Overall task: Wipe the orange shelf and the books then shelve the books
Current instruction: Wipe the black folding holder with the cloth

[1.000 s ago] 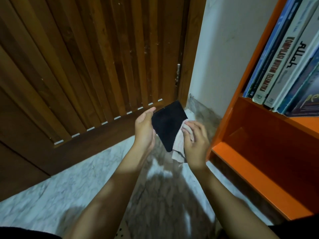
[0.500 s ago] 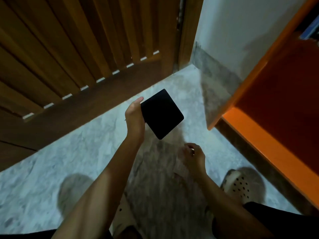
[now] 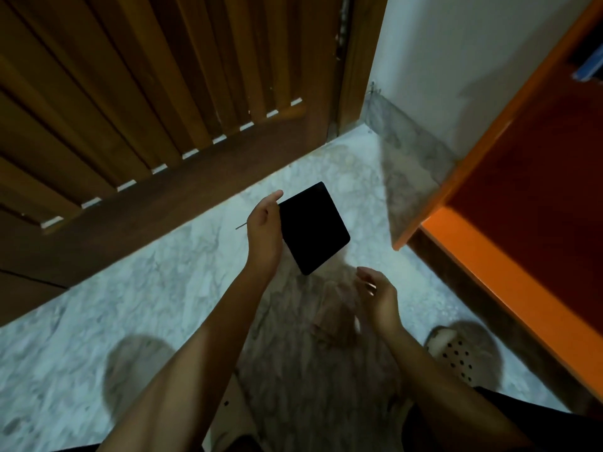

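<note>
Vs half a second ago: right hand [image 3: 378, 296] raised off the floor, now open-palmed, fingers loosely spread, gripping nothing. Cloth [image 3: 336, 318] out of that hand, now a blurred pale heap over the marble floor [image 3: 163, 305] below and left of it; can't tell if lying or mid-fall. Vs a second ago: wiping stopped, cloth off the book, camera tilted down so the shelved row is nearly out of frame.

Left hand [image 3: 265, 230] closed on the black book [image 3: 313, 228], thumb on top by the upper left corner, fingers behind, hidden. Grip point at 9 o'clock of the cover.

Black book: plain matte black cover, rounded corners, no readable title, rotated diamond-wise, one corner to 12 o'clock and one to 6. Held in the air above the floor, centre frame, well apart from the orange shelf [image 3: 509, 275]. Thin pale strip [image 3: 241, 227] poking out left of the left hand at 9 o'clock, too small to identify.

Orange shelf at 3 o'clock: bottom board bright orange on the front edge, interior dark red-brown in shadow, nothing visible on the lower board. Sliver of shelved books [image 3: 590, 65] at 1 o'clock, blurred.

Slatted wooden door [image 3: 146, 102] from 9 to 12 o'clock. Pale perforated clogs [image 3: 456, 353] at 5 and 7 o'clock, left one blurred.
</note>
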### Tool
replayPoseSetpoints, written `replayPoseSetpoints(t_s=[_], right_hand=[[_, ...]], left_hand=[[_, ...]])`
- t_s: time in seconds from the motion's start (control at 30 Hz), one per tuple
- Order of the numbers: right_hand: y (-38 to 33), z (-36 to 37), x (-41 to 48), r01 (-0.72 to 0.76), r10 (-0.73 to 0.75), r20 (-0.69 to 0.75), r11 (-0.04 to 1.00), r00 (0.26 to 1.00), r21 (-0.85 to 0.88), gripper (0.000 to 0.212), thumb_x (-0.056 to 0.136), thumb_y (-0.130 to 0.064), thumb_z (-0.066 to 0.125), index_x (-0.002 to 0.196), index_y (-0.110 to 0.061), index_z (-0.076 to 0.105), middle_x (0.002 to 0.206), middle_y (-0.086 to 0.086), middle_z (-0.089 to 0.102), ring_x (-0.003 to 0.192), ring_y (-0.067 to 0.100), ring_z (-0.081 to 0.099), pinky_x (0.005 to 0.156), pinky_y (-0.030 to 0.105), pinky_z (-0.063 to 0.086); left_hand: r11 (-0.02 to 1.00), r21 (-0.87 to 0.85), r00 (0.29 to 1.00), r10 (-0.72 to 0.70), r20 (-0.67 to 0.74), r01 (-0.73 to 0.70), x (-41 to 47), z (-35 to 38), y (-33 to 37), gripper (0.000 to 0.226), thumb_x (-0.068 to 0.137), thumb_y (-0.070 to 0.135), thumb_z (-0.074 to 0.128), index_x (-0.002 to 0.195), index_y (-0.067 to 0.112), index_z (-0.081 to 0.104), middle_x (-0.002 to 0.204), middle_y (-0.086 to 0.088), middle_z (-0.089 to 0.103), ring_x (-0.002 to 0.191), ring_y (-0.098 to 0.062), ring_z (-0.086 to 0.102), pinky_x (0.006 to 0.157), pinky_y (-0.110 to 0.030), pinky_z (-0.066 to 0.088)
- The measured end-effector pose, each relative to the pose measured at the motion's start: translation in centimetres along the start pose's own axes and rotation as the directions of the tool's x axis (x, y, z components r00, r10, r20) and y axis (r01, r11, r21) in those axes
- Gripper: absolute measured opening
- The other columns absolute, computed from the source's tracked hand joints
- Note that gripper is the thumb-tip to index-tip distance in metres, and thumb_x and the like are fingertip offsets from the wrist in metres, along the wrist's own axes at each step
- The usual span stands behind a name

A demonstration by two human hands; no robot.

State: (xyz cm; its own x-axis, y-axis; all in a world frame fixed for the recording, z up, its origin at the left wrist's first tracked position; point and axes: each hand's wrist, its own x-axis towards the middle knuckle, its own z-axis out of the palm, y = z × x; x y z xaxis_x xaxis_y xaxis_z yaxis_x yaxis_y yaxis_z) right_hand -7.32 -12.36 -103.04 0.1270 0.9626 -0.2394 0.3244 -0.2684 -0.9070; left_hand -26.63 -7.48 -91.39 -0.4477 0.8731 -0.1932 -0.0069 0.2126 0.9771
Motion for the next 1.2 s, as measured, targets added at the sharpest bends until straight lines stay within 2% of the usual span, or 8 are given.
replayPoseSetpoints(t_s=[0.07, 0.23, 0.33, 0.47, 0.67, 0.93, 1.1, 1.2], right_hand=[[-2.3, -1.1, 0.5, 0.118, -0.121, -0.048, 0.991, 0.991, -0.059, 0.018, 0.093, -0.007, 0.055, 0.107, -0.003, 0.066, 0.107, 0.012, 0.065, 0.101, 0.024, 0.061, 0.088, 0.034, 0.051], [-12.3, -4.2, 0.5, 0.342, -0.337, -0.122, 0.940, 0.934, 0.019, 0.021, 0.096, -0.014, 0.051, 0.111, -0.008, 0.065, 0.110, 0.004, 0.061, 0.102, 0.013, 0.057, 0.082, 0.006, 0.043], [-18.5, -6.3, -0.3, 0.442, -0.430, -0.113, 0.889, 0.896, 0.117, 0.016, 0.096, -0.014, 0.051, 0.102, -0.020, 0.064, 0.102, 0.002, 0.064, 0.099, 0.017, 0.061, 0.088, 0.023, 0.048], [-24.4, -9.1, -2.5, 0.327, -0.346, 0.124, 0.933, 0.930, 0.154, 0.014, 0.095, -0.015, 0.051, 0.095, -0.022, 0.063, 0.105, 0.007, 0.063, 0.100, 0.021, 0.060, 0.090, 0.029, 0.047], [-27.5, -13.5, -8.2, 0.238, -0.236, 0.206, 0.971, 0.950, 0.016, 0.023, 0.093, -0.029, 0.054, 0.114, -0.020, 0.059, 0.118, 0.007, 0.061, 0.108, 0.020, 0.058, 0.101, 0.039, 0.044], [-27.3, -19.3, -15.8, 0.440, -0.386, -0.237, 0.861, 0.892, 0.254, 0.034, 0.099, -0.019, 0.042, 0.132, -0.028, 0.047, 0.127, -0.001, 0.054, 0.113, 0.017, 0.055, 0.093, 0.034, 0.049], [-27.2, -24.7, -18.1, 0.559, -0.399, -0.471, 0.784, 0.786, 0.269, 0.037, 0.100, -0.018, 0.041, 0.136, -0.025, 0.043, 0.136, 0.001, 0.049, 0.119, 0.018, 0.052, 0.094, 0.035, 0.048], [-27.6, -27.7, -18.4, 0.616, -0.391, -0.594, 0.751, 0.703, 0.236, 0.038, 0.099, -0.021, 0.043, 0.136, -0.030, 0.045, 0.140, -0.003, 0.046, 0.122, 0.017, 0.049, 0.098, 0.037, 0.046]], left_hand=[[0.999, -0.021, 1.000, 0.025, 0.002, -0.025, -0.8, -0.2, 1.7, 0.033, 0.101, 0.018, 0.036, 0.123, 0.013, 0.059, 0.120, 0.000, 0.061, 0.115, -0.017, 0.056, 0.104, -0.039, 0.043], [0.976, -0.041, 0.963, 0.220, 0.153, -0.216, -4.4, -1.5, 5.7, 0.033, 0.101, 0.013, 0.035, 0.129, 0.007, 0.052, 0.125, -0.009, 0.059, 0.116, -0.018, 0.055, 0.104, -0.037, 0.043], [0.927, 0.037, 0.899, 0.350, 0.265, -0.372, -7.3, -2.1, 7.4, 0.034, 0.101, 0.018, 0.037, 0.131, 0.016, 0.051, 0.115, 0.000, 0.063, 0.101, -0.007, 0.058, 0.094, -0.026, 0.046], [0.762, 0.174, 0.745, 0.514, 0.424, -0.624, -12.4, -2.5, 10.1, 0.036, 0.100, 0.015, 0.038, 0.134, 0.016, 0.049, 0.067, 0.006, 0.052, 0.056, 0.006, 0.046, 0.054, -0.009, 0.033], [0.444, 0.233, 0.467, 0.548, 0.693, -0.866, -19.1, -2.5, 13.1, 0.042, 0.100, 0.018, 0.037, 0.142, 0.018, 0.038, 0.059, 0.015, 0.042, 0.051, -0.002, 0.046, 0.049, -0.020, 0.025], [0.453, -0.011, 0.303, 0.615, 0.728, -0.891, -25.4, -0.2, 16.5, 0.050, 0.097, 0.017, 0.044, 0.145, 0.025, 0.030, 0.056, 0.003, 0.046, 0.044, -0.008, 0.042, 0.046, -0.017, 0.029], [0.432, -0.190, 0.214, 0.724, 0.656, -0.882, -28.1, 3.6, 18.7, 0.049, 0.099, 0.018, 0.041, 0.146, 0.025, 0.027, 0.052, 0.011, 0.039, 0.043, -0.006, 0.040, 0.045, -0.020, 0.030], [0.419, -0.257, 0.197, 0.776, 0.599, -0.871, -29.1, 6.5, 20.1, 0.046, 0.101, 0.023, 0.038, 0.145, 0.027, 0.027, 0.068, -0.001, 0.058, 0.054, -0.003, 0.049, 0.053, -0.025, 0.044]])
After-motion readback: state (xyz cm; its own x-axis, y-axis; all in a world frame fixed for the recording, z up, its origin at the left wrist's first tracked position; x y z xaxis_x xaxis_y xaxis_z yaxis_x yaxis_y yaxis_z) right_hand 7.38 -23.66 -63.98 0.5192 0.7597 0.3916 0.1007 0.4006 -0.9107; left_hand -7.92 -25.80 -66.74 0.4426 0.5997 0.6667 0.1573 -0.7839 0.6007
